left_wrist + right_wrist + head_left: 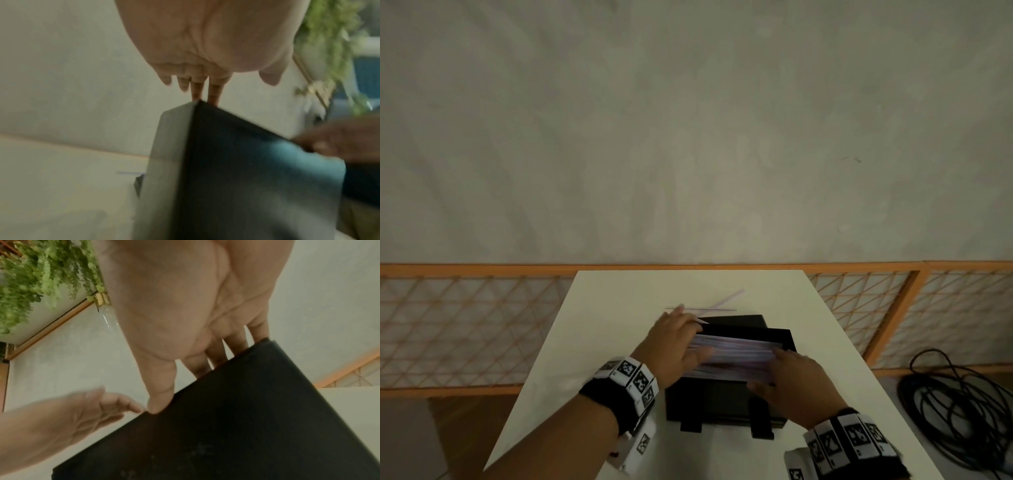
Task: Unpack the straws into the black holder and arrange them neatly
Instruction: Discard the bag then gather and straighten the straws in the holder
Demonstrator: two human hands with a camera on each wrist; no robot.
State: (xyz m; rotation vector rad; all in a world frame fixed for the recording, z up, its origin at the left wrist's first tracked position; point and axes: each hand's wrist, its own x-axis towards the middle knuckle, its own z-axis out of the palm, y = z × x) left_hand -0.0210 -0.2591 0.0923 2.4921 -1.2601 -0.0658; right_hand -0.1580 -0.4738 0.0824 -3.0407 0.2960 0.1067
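Straws (pixel 736 353) piled flat in the black holder (pixel 726 404) mid-table (pixel 619 308), squared up by flat left hand (pixel 674 346) and right hand (pixel 794 380), neither gripping anything, so probably easy to nudge some over the rim toward the two loose straws (pixel 709 306) behind.

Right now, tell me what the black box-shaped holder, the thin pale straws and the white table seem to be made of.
Black box-shaped holder: probably rigid plastic or acrylic; flat panels, sharp corners, a dull sheen.
Thin pale straws: likely translucent plastic, perhaps wrapped; blur leaves it open. Two loose straws look see-through.
White table: smooth matt surface, possibly laminate.
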